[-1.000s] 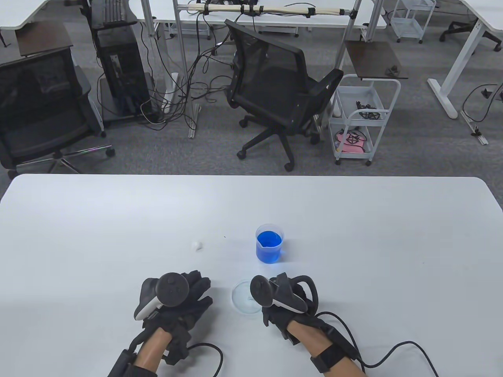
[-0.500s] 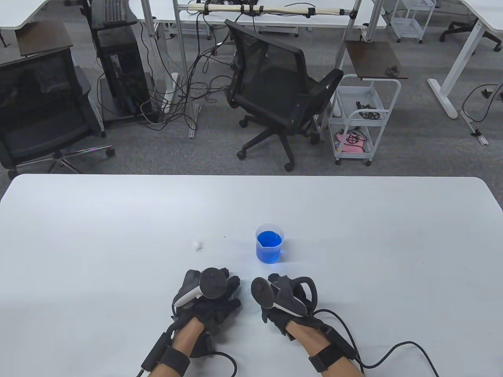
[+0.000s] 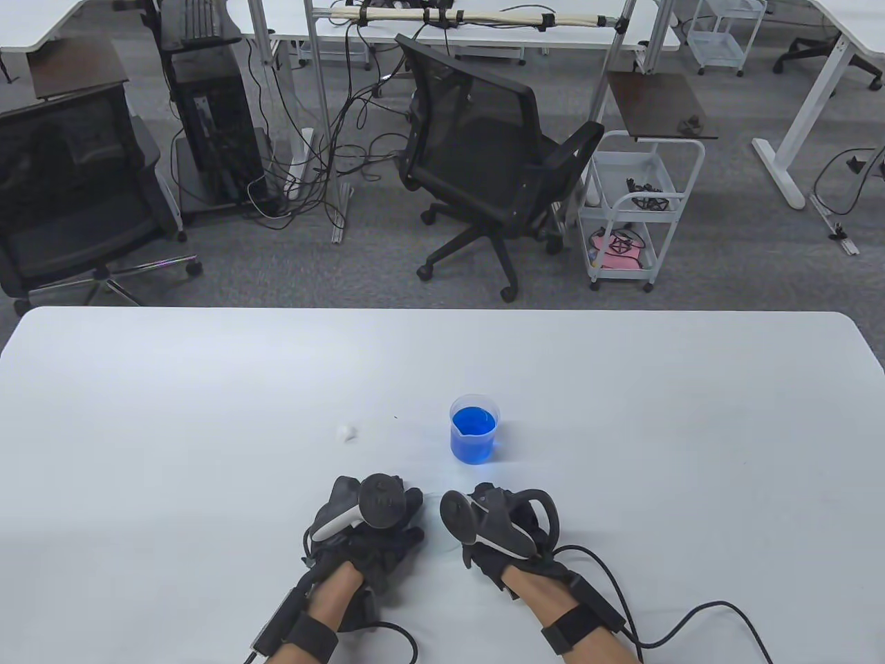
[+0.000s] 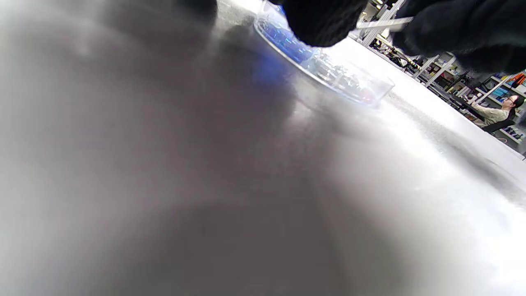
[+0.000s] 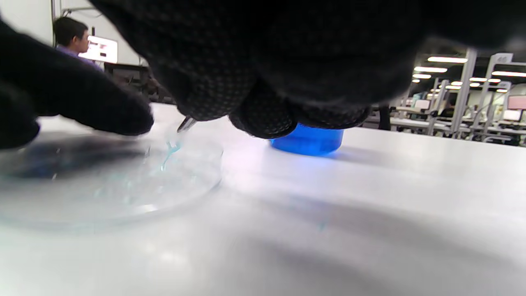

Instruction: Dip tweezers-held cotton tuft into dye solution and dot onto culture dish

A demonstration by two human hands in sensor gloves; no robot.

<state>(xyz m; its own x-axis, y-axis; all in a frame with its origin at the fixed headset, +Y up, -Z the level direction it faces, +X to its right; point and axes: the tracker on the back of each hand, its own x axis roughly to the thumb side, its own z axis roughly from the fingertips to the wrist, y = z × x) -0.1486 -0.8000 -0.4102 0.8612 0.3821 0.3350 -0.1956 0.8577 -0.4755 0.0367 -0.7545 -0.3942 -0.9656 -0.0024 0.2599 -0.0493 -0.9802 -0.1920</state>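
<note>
The thin metal tweezers are pinched in the black-gloved right hand, their tip over blue smears in the shallow clear culture dish. The black-gloved left hand has been brought in from the left within the last second; its fingers rest at the dish, grip uncertain. Dotting appears steadied. The clear beaker of blue dye stands just beyond.

On the white table, the clear plastic beaker of blue liquid stands behind both gloved hands, left hand and right hand, which flank the shallow clear culture dish, with a small white cotton tuft left of the beaker.
</note>
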